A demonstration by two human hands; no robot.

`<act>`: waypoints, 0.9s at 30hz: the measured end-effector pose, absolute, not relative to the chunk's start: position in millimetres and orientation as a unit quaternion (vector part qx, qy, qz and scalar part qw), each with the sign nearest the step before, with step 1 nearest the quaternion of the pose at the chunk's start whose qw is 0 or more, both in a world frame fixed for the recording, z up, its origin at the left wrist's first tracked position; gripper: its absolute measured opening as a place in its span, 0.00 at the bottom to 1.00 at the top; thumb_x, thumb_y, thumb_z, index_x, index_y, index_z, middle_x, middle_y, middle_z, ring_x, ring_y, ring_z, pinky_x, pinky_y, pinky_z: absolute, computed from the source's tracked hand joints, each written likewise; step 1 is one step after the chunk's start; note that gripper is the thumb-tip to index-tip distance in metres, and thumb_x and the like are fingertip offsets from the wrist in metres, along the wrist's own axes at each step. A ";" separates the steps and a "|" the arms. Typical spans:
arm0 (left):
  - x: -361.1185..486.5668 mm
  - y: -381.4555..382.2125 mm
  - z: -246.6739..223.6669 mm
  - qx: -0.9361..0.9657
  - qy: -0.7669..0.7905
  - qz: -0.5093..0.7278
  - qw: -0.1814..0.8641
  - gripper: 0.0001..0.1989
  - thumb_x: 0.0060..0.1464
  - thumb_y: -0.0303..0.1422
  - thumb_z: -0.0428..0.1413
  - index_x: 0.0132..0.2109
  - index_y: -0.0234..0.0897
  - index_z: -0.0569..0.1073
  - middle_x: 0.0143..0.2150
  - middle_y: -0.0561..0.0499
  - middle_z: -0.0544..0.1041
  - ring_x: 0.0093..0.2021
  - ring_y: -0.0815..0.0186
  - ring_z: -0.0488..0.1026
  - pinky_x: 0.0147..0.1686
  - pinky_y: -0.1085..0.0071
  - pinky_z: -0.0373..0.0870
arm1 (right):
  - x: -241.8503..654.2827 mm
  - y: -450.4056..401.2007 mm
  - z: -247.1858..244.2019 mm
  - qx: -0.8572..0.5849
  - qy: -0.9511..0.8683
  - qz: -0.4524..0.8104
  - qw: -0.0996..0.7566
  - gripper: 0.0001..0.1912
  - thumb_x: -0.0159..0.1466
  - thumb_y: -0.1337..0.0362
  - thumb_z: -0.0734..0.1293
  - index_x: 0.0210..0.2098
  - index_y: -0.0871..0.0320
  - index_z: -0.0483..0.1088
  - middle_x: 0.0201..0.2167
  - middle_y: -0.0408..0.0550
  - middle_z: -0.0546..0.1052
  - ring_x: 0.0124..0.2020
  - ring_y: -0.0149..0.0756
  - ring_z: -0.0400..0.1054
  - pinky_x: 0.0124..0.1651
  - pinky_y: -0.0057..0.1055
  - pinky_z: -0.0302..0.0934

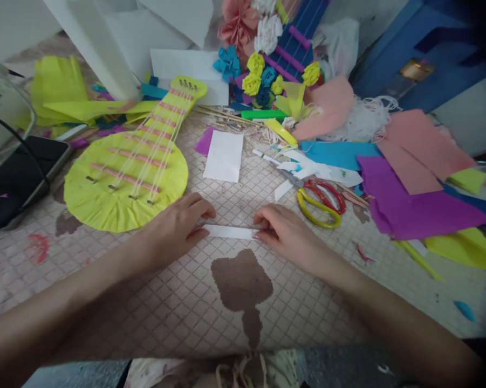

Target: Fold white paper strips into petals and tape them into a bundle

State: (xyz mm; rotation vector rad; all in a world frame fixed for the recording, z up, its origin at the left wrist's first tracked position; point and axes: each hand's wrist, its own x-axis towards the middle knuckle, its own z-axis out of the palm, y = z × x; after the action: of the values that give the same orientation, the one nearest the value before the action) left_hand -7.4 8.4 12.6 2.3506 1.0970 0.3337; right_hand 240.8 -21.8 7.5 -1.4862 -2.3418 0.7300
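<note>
Both forearms reach in from the near side, the left from eight o'clock and the right from four, with the backs of the hands up and the wrists low over the quilted tablecloth (234, 328). The left hand (190, 223) sits at the nine o'clock end of a white paper strip (231, 231), its fingers curled and its thumb laid along that end in a pinch. The right hand (281, 229) mirrors it at three o'clock, thumb and forefinger closed on the other end, the remaining fingers bent.

The strip is narrow, plain and straight-edged, fairly flat between the two grips; whether it is one layer or folded, I cannot tell. It lies low over the cloth, between the hands, just on the twelve o'clock side of a brown patch (243, 280). Its long axis runs almost nine to three, the right end slightly nearer the person.

From the strip, a white paper rectangle (223, 156) lies at twelve o'clock, and a yellow paper-covered toy guitar (125, 183) at ten, its neck pointing to one. Scissors with red and yellow handles (319, 215) rest between two and three, with purple crepe paper (421, 207) beyond them, towards three
</note>
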 end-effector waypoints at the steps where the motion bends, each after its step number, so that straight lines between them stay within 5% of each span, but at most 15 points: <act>1: -6.7 8.0 14.0 0.867 0.409 0.115 0.261 0.07 0.52 0.27 0.49 0.40 0.34 0.67 0.40 0.47 0.69 0.41 0.61 0.68 0.41 0.63 0.66 | 241.0 -20.9 9.0 -0.512 -0.812 0.251 0.127 0.08 0.59 0.72 0.67 0.34 0.57 0.63 0.34 0.45 0.70 0.37 0.35 0.63 0.39 0.32 0.56; 9: -8.6 6.8 15.3 0.860 0.421 0.100 0.271 0.02 0.50 0.27 0.50 0.33 0.35 0.68 0.33 0.50 0.70 0.34 0.65 0.67 0.35 0.68 0.64 | 243.7 -21.2 14.1 -0.500 -0.815 0.261 0.135 0.05 0.58 0.71 0.65 0.30 0.57 0.64 0.32 0.44 0.69 0.38 0.34 0.63 0.40 0.31 0.57; 14: -9.6 4.0 19.2 0.791 0.479 0.133 0.357 0.04 0.50 0.30 0.52 0.34 0.35 0.70 0.27 0.54 0.72 0.27 0.69 0.68 0.27 0.73 0.63 | 243.8 -23.6 13.4 -0.533 -0.757 0.330 0.182 0.06 0.58 0.73 0.65 0.34 0.57 0.66 0.26 0.39 0.70 0.27 0.28 0.63 0.31 0.26 0.56; 27: -11.8 2.7 19.7 0.756 0.479 0.164 0.415 0.08 0.52 0.36 0.54 0.35 0.35 0.72 0.27 0.53 0.74 0.28 0.69 0.70 0.28 0.74 0.66 | 244.2 -27.1 13.5 -0.511 -0.743 0.353 0.250 0.04 0.61 0.69 0.63 0.33 0.58 0.69 0.26 0.41 0.71 0.26 0.28 0.62 0.28 0.25 0.55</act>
State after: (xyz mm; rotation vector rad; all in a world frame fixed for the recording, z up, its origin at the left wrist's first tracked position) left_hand -11.8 2.7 19.7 1.8981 1.2039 0.4109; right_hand 244.2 -27.1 13.5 -1.3900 -2.0225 0.9608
